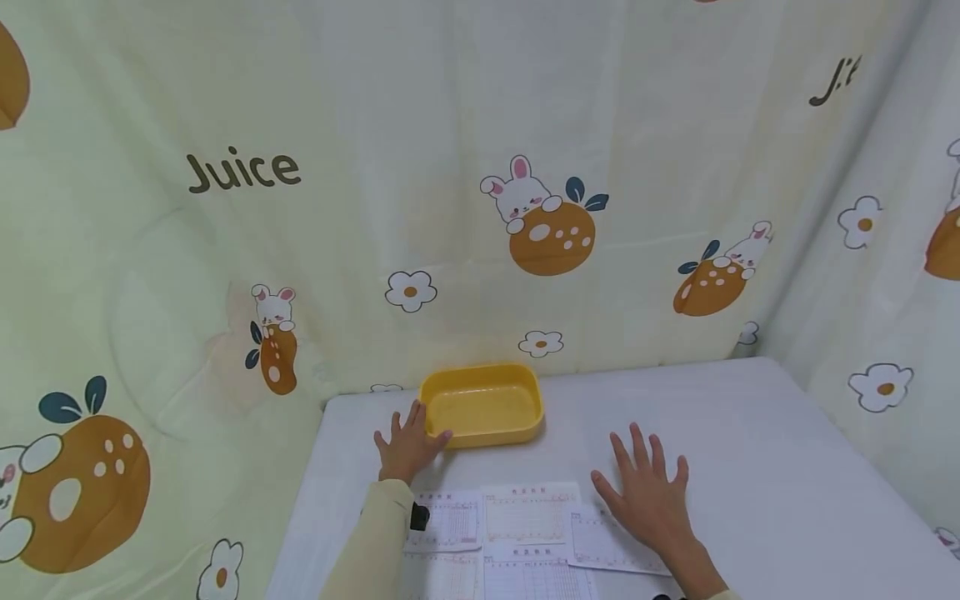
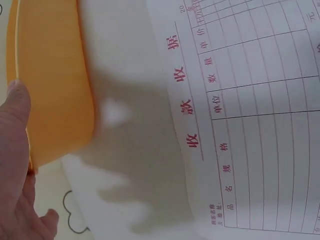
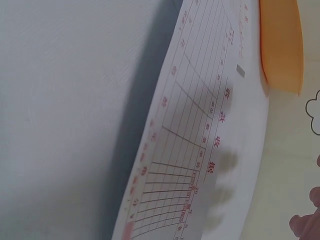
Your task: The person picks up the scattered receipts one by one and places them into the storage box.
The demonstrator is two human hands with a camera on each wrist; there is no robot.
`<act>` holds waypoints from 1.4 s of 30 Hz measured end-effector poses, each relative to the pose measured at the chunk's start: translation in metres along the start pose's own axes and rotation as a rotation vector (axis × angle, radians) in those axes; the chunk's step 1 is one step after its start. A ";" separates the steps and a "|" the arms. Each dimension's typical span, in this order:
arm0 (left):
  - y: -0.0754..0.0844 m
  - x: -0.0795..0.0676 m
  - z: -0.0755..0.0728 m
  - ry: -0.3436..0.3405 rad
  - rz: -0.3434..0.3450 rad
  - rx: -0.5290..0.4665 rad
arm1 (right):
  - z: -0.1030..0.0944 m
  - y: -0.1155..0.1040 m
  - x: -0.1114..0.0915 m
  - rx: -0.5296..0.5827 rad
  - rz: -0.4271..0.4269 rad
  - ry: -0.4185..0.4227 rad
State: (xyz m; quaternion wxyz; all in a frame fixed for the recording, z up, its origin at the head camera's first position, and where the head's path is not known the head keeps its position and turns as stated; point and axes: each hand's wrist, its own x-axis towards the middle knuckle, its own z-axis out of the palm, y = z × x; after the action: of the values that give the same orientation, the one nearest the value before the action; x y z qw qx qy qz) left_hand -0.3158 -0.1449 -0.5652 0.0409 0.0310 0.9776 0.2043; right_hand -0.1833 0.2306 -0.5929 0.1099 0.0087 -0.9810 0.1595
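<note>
A yellow rectangular plastic tray (image 1: pixel 480 438) stands near the back edge of the table. My left hand (image 1: pixel 408 450) is at its front left corner, fingers spread. In the left wrist view the thumb (image 2: pixel 19 100) overlaps the tray's rim; firm contact cannot be told. Several printed receipt slips (image 1: pixel 528 512) with red Chinese headings lie in rows in front of the tray. Above the rightmost slip (image 1: pixel 611 542) hovers my right hand (image 1: pixel 651 500), fingers spread apart and holding nothing. That slip's near edge lifts off the table in the right wrist view.
A white cloth covers the table (image 1: pixel 750 467). Behind it hangs a pale curtain (image 1: pixel 465 233) printed with rabbits, oranges and flowers, which also runs along the left and right sides. A small grey mark (image 3: pixel 240 71) shows near the slips in the right wrist view.
</note>
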 end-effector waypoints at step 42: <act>0.001 0.000 0.000 -0.032 -0.030 0.006 | -0.008 0.089 -0.036 0.345 0.110 -0.220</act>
State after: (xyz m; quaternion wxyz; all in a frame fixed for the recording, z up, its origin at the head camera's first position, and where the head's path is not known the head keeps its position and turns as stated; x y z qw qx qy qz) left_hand -0.3156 -0.1437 -0.5648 0.0595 0.0196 0.9778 0.1999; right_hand -0.1513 0.3174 -0.6206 -0.0100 -0.0090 -0.9442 0.3292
